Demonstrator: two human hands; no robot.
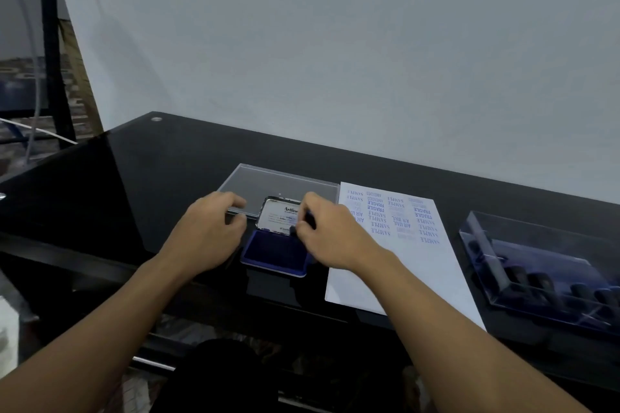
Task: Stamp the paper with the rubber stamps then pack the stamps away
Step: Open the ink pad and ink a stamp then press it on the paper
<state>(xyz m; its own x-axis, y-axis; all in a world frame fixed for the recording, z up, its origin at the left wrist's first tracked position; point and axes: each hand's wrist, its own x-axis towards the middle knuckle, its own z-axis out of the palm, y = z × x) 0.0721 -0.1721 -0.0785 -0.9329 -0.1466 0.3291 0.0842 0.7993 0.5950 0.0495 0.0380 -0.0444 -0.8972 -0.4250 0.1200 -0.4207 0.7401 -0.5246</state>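
Fingers (312, 204) of your right hand (332, 235) curl at the lid of the ink pad (275, 253); if they grip it I cannot tell. Your left hand (208, 231) is loosely curled beside it. The paper (402, 271) lies just right.

Both forearms stretched forward, hands close together. Left hand (208, 233) curled palm-down, grip unclear. Right hand (330, 236) pinched a stamp (311, 219).

The white paper (402, 265) is lying flat, carrying blue SAMPLE, FRAGILE and AIR MAIL prints across its far half. Just left of it the blue ink pad (275, 255) is sitting open, its lid raised. The right hand (330, 238) is pinching 1 dark stamp (311, 219) over the pad. Other dark stamps (540, 282) are standing in the clear box (483, 245) at the right.
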